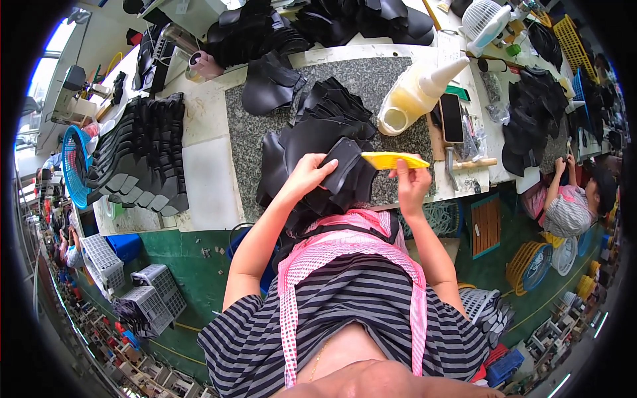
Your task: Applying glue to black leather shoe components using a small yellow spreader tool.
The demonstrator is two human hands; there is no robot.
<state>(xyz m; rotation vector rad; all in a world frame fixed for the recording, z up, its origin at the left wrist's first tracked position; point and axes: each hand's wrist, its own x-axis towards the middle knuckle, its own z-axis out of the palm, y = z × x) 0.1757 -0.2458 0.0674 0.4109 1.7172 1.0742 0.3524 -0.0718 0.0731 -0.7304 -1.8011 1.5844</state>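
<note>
My left hand (309, 174) grips a black leather piece (340, 162), thumb on top, over a fanned heap of black leather pieces (332, 116) in front of me. In my right hand (413, 182) is a flat yellow tool (391, 160), pinched between thumb and fingers. Its left end is at the edge of the held piece; whether it touches cannot be made out. The heap rests on a speckled grey stone slab (242, 166). Just beyond my right hand stands a cloudy plastic squeeze bottle (418, 96) with a long nozzle, part-filled with yellowish liquid.
To the left, layered black pieces (142, 152) cover the table near a blue basket (76, 166). A phone (452, 118) and a hammer (464, 164) lie at the right. A white fan (484, 23) stands beyond. Another person (570, 202) works at the far right.
</note>
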